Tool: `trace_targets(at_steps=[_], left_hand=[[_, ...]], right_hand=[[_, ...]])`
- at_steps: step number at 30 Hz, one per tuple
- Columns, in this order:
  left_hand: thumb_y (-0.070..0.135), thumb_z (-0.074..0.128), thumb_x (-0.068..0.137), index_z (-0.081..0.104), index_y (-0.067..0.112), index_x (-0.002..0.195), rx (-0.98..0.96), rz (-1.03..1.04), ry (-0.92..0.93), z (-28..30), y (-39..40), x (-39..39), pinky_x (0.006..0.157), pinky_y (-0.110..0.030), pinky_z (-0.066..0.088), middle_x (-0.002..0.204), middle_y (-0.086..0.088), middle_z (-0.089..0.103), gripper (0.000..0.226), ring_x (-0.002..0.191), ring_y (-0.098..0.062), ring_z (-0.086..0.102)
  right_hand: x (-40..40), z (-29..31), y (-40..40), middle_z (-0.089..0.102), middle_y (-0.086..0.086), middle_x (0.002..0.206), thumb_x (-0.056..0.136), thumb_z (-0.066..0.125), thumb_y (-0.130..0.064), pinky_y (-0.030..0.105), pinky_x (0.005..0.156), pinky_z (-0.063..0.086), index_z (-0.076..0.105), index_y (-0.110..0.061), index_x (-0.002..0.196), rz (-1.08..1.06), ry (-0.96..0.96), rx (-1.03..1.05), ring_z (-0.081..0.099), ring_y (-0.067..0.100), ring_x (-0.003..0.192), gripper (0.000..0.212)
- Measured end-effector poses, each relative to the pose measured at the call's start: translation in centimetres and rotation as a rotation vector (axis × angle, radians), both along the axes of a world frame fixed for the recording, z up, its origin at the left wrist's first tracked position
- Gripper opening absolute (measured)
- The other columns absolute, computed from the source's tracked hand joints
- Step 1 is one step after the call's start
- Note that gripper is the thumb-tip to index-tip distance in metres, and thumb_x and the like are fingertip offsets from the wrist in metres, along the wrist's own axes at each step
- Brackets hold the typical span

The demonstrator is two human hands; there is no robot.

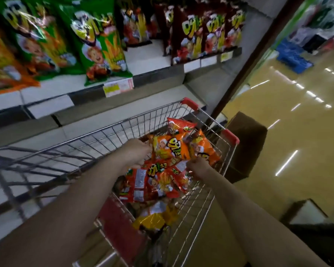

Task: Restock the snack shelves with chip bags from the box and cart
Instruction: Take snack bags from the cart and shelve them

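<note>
**Both hands in the cart, gathering orange chip bags**

The left hand [137, 153] has its fingers curled round the left edge of an orange chip bag [170, 149] at the top of the pile. The right hand [198, 167] pinches the lower corner of a neighbouring orange bag [203, 149]. More bags, red-orange ones [152, 182] and a yellow one [154, 218], lie beneath in the wire cart [104, 135]. A cardboard box [245, 143] stands on the floor just beyond the cart.

This looks like the pick-up step. The next move calls for lifting the held bags over the cart rim and standing them on the shelf [152, 60] to the left, probably beside the orange bags [2, 64] at its near end; the green bags [96, 49] and brown bags [201, 35] hold other spots.
</note>
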State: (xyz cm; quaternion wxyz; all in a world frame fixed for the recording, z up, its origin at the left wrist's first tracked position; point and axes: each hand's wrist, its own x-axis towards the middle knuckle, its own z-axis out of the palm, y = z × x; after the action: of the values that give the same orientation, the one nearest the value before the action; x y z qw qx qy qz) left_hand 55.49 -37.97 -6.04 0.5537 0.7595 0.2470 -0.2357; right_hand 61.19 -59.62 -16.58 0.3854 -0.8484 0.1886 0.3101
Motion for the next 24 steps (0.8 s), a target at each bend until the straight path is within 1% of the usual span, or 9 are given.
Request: trace_targets(at_steps=[3,4,6,9,12,14,16,21,24], left_hand=[[0.022,0.052,0.099,0.057,0.013,0.107,0.004,0.036,0.053,-2.5,-1.7,1.4,0.073,-0.027,0.051,0.101,-0.004,0.058,0.014,0.095,-0.021,0.059],[0.022,0.051,0.099,0.058,0.012,0.106,0.008,0.04,0.074,-3.3,-2.1,1.7,0.078,-0.032,0.053,0.101,-0.004,0.06,0.014,0.097,-0.023,0.061],[0.021,0.05,0.099,0.059,0.012,0.096,0.024,0.048,0.089,-4.9,-2.6,2.1,0.088,-0.04,0.053,0.101,-0.007,0.061,0.013,0.101,-0.029,0.063],[0.021,0.048,0.101,0.059,0.013,0.101,0.041,0.056,0.101,-7.2,-2.5,2.4,0.081,-0.035,0.054,0.102,-0.008,0.063,0.014,0.097,-0.025,0.063],[0.021,0.05,0.1,0.059,0.016,0.101,0.081,0.108,0.105,-8.9,-1.4,2.3,0.07,-0.027,0.052,0.1,-0.006,0.064,0.011,0.086,-0.018,0.063],[0.018,0.051,0.099,0.059,0.016,0.092,0.09,0.176,0.115,-9.9,-0.7,2.3,0.069,-0.029,0.05,0.096,-0.008,0.064,0.011,0.084,-0.021,0.062],[0.017,0.052,0.099,0.061,0.013,0.096,0.098,0.228,0.123,-10.6,-0.4,2.7,0.07,-0.03,0.05,0.099,-0.012,0.065,0.01,0.086,-0.024,0.062],[0.019,0.053,0.098,0.059,0.014,0.103,0.092,0.239,0.109,-11.3,-1.3,4.4,0.068,-0.029,0.051,0.105,-0.011,0.066,0.009,0.087,-0.021,0.064],[0.015,0.056,0.096,0.054,0.016,0.115,0.135,0.176,0.09,-11.4,-2.1,5.6,0.083,-0.04,0.054,0.108,-0.007,0.062,0.019,0.093,-0.025,0.064]], right_hand=[[2.5,-2.9,0.1,0.058,0.014,0.096,0.101,0.048,-0.016,0.038,0.077,0.054,0.061,0.001,0.108,0.169,0.055,-0.06,0.058,0.023,0.087,0.022],[3.2,-3.6,0.2,0.059,0.017,0.105,0.101,0.048,-0.017,0.041,0.089,0.051,0.059,0.001,0.113,0.198,0.057,-0.085,0.059,0.026,0.097,0.024],[5.0,-5.0,-0.1,0.056,0.022,0.129,0.1,0.049,-0.016,0.039,0.097,0.044,0.051,0.004,0.129,0.177,0.043,-0.12,0.055,0.034,0.118,0.036],[8.4,-7.0,-0.6,0.05,0.024,0.136,0.1,0.049,-0.015,0.034,0.092,0.041,0.042,0.006,0.136,0.071,-0.047,-0.128,0.049,0.037,0.125,0.043],[11.3,-9.5,-0.1,0.051,0.022,0.135,0.1,0.048,-0.025,0.039,0.096,0.044,0.037,0.0,0.139,0.118,-0.092,-0.153,0.052,0.038,0.121,0.047],[12.3,-11.1,0.4,0.049,0.021,0.137,0.098,0.054,-0.031,0.041,0.097,0.044,0.027,-0.004,0.144,0.151,-0.061,-0.137,0.051,0.039,0.122,0.06],[12.7,-12.4,0.6,0.046,0.019,0.141,0.095,0.059,-0.035,0.043,0.1,0.044,0.025,-0.005,0.146,0.201,-0.061,-0.141,0.049,0.039,0.126,0.067],[12.9,-13.4,0.8,0.041,0.01,0.146,0.096,0.057,-0.037,0.039,0.087,0.046,0.036,-0.011,0.142,0.415,-0.247,-0.352,0.051,0.033,0.124,0.058],[13.0,-11.5,1.1,0.033,0.006,0.154,0.099,0.051,-0.037,0.039,0.076,0.048,0.041,-0.013,0.136,0.593,-0.346,-0.463,0.056,0.034,0.118,0.046]])
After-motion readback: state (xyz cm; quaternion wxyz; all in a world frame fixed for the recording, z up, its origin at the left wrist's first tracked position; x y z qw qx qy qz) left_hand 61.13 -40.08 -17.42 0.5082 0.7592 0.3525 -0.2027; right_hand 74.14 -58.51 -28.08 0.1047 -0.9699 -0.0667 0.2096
